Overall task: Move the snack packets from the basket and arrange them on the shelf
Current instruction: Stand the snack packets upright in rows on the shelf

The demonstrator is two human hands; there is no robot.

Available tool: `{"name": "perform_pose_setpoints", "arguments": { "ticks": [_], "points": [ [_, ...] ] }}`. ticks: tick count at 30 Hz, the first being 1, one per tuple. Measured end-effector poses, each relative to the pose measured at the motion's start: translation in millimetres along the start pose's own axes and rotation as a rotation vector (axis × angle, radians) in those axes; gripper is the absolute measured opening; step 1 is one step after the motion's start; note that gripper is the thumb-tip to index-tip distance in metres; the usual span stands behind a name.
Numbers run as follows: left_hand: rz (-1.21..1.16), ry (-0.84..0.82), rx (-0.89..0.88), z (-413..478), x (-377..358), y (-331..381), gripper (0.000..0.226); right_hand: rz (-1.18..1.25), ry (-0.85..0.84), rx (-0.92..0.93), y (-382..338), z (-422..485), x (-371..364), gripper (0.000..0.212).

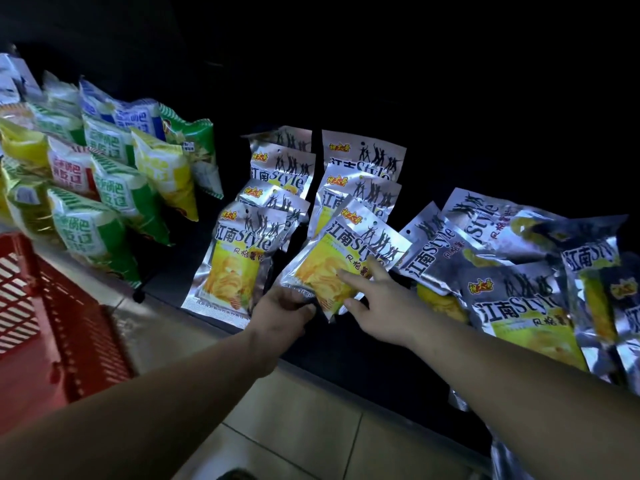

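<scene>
A silver snack packet (346,251) with yellow chips printed on it leans tilted at the front of the second row on the dark shelf (363,362). My left hand (282,306) grips its bottom left corner. My right hand (377,299) rests on its lower right part with the forefinger stretched across the front. Two rows of the same silver packets (277,181) stand behind and to the left. A loose heap of the same silver packets (519,271) lies to the right on the shelf. The red basket (62,306) is at the lower left.
Green, yellow, red and blue snack bags (114,178) fill the shelf's left part, standing in rows. A pale tiled floor (294,420) shows below the shelf edge. The back of the shelf is dark.
</scene>
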State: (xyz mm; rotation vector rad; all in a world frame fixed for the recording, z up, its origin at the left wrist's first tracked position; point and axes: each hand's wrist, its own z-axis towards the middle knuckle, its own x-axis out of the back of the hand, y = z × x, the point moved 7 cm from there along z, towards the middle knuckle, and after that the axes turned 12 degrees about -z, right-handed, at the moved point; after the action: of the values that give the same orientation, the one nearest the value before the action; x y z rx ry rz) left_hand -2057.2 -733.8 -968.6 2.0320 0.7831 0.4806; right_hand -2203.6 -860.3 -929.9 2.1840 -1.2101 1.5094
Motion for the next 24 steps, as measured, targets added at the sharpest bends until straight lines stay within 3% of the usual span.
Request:
{"name": "perform_pose_setpoints", "arguments": {
  "ticks": [7,11,14,18,21,24],
  "points": [
    [-0.147,0.046,-0.075,4.1,-22.1,5.6,0.022,0.271,0.012,-0.047,-4.6,12.0,-11.3,0.054],
    [-0.13,0.103,-0.154,8.4,-16.6,18.9,0.027,0.333,0.119,-0.009,-13.3,14.1,-5.8,0.055],
    [-0.111,0.053,-0.136,10.9,-12.1,20.9,0.031,0.349,0.206,0.012,-17.0,13.7,-1.7,0.056],
    [0.036,-0.021,-0.148,4.8,-8.0,15.6,0.031,0.05,0.333,0.002,-16.7,11.3,2.9,0.058],
    [0.188,-0.074,-0.106,-1.5,-2.9,7.5,0.038,-0.004,0.249,-0.021,-5.3,12.8,-5.0,0.061],
    [0.143,-0.131,-0.008,-3.0,-5.3,-4.4,0.06,0.017,0.082,-0.073,4.7,15.3,-20.9,0.065]
  ]
}}
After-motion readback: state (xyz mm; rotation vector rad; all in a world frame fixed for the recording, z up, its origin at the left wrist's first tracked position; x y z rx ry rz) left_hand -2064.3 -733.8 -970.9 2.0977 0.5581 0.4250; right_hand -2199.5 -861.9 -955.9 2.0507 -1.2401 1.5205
